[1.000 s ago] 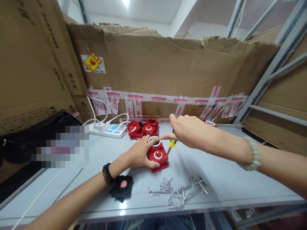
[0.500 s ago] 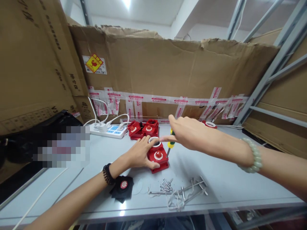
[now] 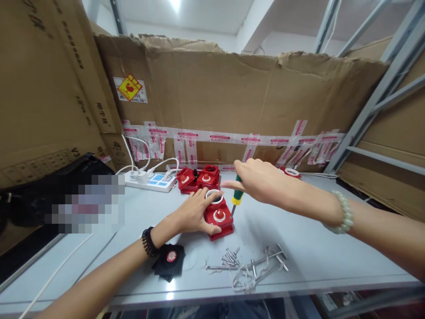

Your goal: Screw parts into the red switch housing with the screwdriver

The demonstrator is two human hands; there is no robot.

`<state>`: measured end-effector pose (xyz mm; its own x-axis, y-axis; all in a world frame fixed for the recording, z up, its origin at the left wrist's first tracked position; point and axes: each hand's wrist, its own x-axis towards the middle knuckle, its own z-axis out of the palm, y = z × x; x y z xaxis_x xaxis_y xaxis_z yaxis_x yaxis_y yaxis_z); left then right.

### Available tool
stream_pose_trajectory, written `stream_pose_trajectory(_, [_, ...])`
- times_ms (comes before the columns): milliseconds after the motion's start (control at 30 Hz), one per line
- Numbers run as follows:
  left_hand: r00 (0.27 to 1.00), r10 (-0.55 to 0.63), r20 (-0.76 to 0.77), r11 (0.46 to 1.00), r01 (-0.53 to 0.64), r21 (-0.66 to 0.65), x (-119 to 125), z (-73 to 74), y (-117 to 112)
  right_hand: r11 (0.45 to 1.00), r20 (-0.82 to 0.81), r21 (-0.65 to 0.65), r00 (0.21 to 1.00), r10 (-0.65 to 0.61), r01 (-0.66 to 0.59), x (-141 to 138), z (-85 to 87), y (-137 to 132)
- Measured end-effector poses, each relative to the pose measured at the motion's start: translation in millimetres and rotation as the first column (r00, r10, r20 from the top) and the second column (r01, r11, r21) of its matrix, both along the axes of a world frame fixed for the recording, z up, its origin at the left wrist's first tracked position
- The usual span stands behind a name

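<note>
A red box-shaped housing (image 3: pixel 219 215) with a red dome button and a white ring sits on the table. My left hand (image 3: pixel 194 211) is wrapped around its left side, thumb at the front and fingers near the ring. In my right hand (image 3: pixel 254 179) is a screwdriver (image 3: pixel 237 196) with a green and yellow handle. Its shaft slants down to the housing's right corner, where the tip touches what looks like a screw. The index finger of that hand points out to the left. Behind the housing stand more red housings (image 3: pixel 206 177).
Small screws (image 3: pixel 229 257) lie in front, beside metal T-shaped rods (image 3: pixel 265 265) tangled with string. Black square pads (image 3: pixel 170 261) rest near my left wrist. At the back are a white power strip (image 3: pixel 159 182), a tape roll (image 3: pixel 292 172) and a cardboard wall (image 3: pixel 212 93).
My right hand has turned a little around the screwdriver handle, so more of the green grip shows, and its wrist has shifted left. The left hand and the housing stay in place.
</note>
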<state>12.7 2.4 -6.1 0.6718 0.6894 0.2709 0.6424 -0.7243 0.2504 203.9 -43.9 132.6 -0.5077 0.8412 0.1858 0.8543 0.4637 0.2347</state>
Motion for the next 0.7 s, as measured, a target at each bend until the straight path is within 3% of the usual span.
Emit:
stream_pose_trajectory(100, [1.000, -0.001, -0.016, 1.000, 0.001, 0.002, 0.1, 1.7, -1.0, 0.994, -0.035, -0.089, 0.997, 0.066, -0.068, 3.0, 4.7, 1.8])
stream_pose_trajectory(233, [1.000, -0.011, -0.016, 1.000, 0.011, -0.012, -0.4, 1.7, -0.4, 0.913, -0.133, -0.292, 0.958, 0.255, -0.284, 8.0, 15.3, -4.6])
stream_pose_trajectory(300, [1.000, -0.009, -0.008, 1.000, 0.009, -0.019, -0.4, 1.1, 0.2, 0.933, -0.099, -0.282, 0.974, 0.203, -0.223, 6.5, 15.5, -7.6])
stream_pose_trajectory(367, [1.000, -0.004, -0.007, 1.000, 0.004, -0.018, -0.2, 1.0, 0.4, 0.982, -0.025, -0.164, 0.995, 0.092, -0.095, 2.8, 12.4, -8.0])
stream_pose_trajectory(467, [1.000, 0.001, -0.019, 1.000, -0.001, -0.010, 0.2, 2.1, -0.4, 0.999, 0.024, -0.041, 1.000, -0.007, 0.008, -1.6, 9.2, -4.9])
stream_pose_trajectory(600, [1.000, 0.002, -0.030, 1.000, -0.003, -0.017, 0.0, 3.2, -0.8, 0.972, -0.082, -0.211, 0.993, 0.084, -0.099, 0.4, 13.1, -4.0])
stream_pose_trajectory(700, [0.999, 0.001, -0.032, 1.000, -0.001, -0.017, -0.6, 2.1, 0.2, 0.969, -0.107, -0.222, 0.991, 0.083, -0.105, 2.7, 12.1, -4.5])
